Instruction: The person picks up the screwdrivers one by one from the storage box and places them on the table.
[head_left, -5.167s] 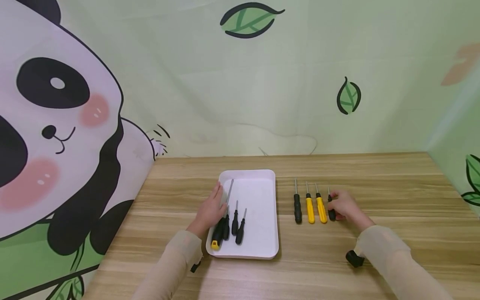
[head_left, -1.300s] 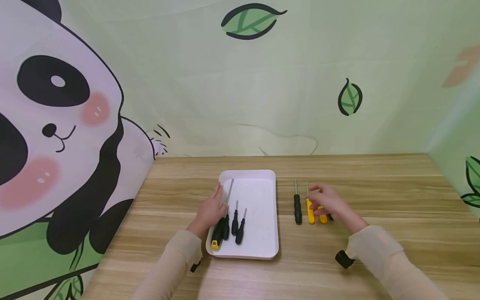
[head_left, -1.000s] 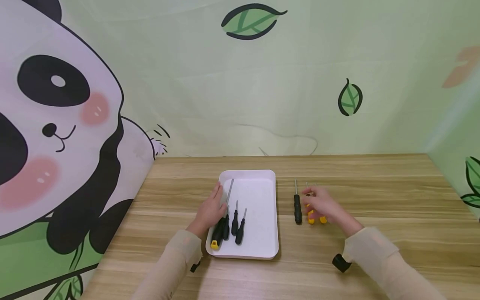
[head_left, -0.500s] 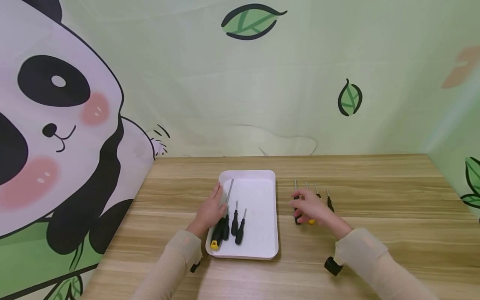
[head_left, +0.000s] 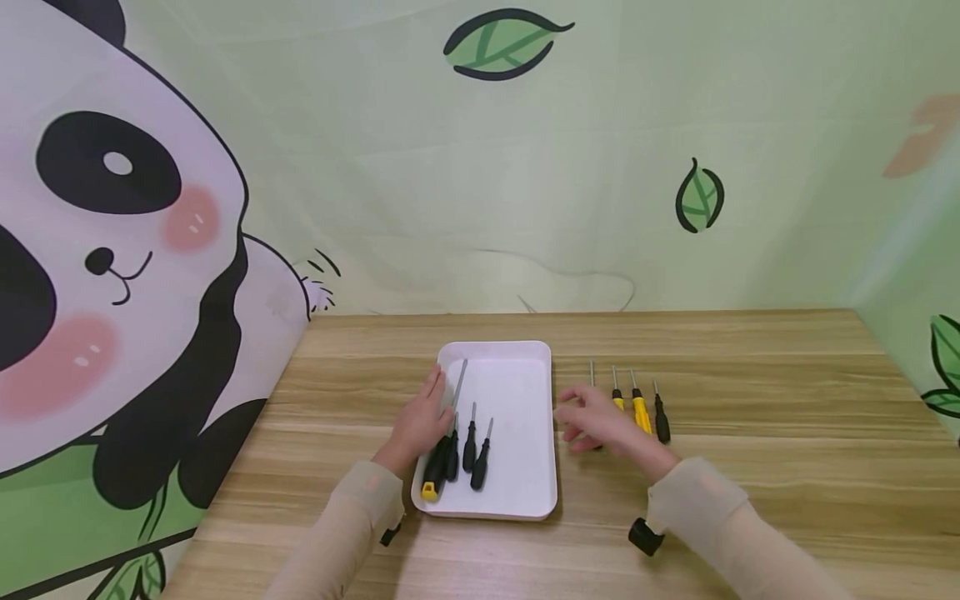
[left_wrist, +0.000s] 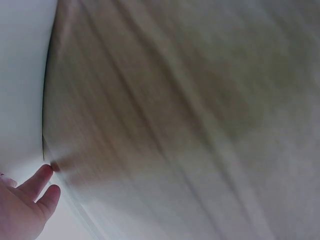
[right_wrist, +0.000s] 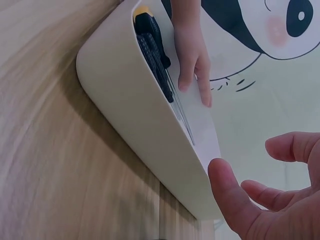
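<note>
My left hand (head_left: 420, 423) rests on the left rim of a white tray (head_left: 519, 433), fingers extended. Inside the tray, towards its left, lie a large black screwdriver with a yellow end (head_left: 435, 468) and three smaller black screwdrivers (head_left: 481, 467). Just right of the tray, my right hand (head_left: 596, 419) hovers with fingers apart and nothing in them; the right wrist view shows the spread fingers (right_wrist: 225, 180) near the tray wall. It covers the handle of a black screwdriver (head_left: 592, 373). Beyond it lie two yellow screwdrivers (head_left: 640, 408) and a small black screwdriver (head_left: 661, 417).
The wooden table (head_left: 787, 417) meets a pale green printed wall cloth (head_left: 600, 167) at the back. A large panda print (head_left: 150, 250) covers the left side. In the left wrist view, mostly wood grain shows.
My right hand has left the small black screwdriver at the row's right end and moved left over the other screwdrivers towards the tray. My left hand and the tray stay put.
</note>
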